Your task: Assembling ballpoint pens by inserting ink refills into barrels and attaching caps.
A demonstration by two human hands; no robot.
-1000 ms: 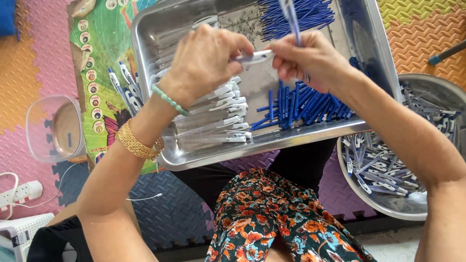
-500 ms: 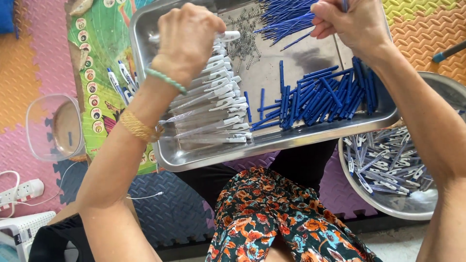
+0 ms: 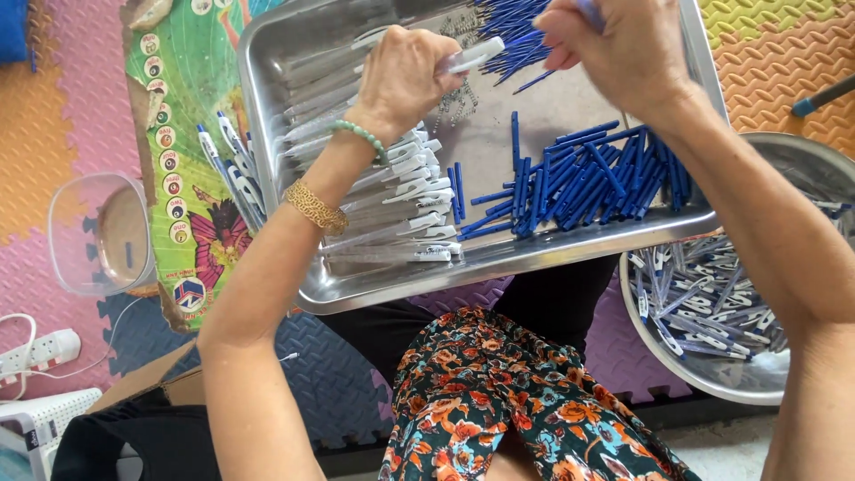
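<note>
Head view: left hand (image 3: 403,73) fingers (image 3: 426,52) grip pen barrel (image 3: 474,55).

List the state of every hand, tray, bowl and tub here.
left hand: closed on a white pen barrel
right hand: closed on a blue part, mostly hidden
steel tray: holding white barrels and blue parts
round bowl: part full of pens
clear tub: open

Head camera, steep downward, close over tray (image 3: 294,267).
</note>
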